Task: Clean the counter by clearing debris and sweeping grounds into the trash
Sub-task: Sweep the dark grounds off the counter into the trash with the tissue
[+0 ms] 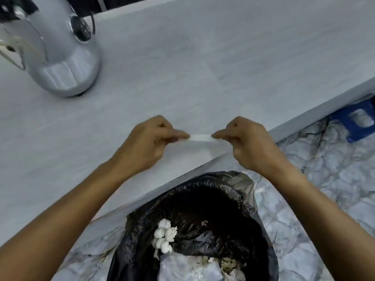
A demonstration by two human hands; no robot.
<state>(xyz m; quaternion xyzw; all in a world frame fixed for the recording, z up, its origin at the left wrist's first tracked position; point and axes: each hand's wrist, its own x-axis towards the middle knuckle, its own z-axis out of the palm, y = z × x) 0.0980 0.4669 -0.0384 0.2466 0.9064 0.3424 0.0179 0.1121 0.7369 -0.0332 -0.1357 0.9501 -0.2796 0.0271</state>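
Both hands pinch one small white strip (pixel 200 137) above the counter (pixel 203 67), the left hand (pixel 151 141) on its left end and the right hand (pixel 248 141) on its right end. Near the strip, just past the counter edge, sits the trash bin (pixel 203 209) with a black bag. Far left of the strip, a shiny silver machine (pixel 60 57) stands on the counter.

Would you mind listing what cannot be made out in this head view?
- White strip: ends hidden by left hand and right hand; material unclear.
- Silver appliance: top cut off by the frame.
- Trash bag: contents dark, partly cut off below.
- Grounds: none discernible on the counter.
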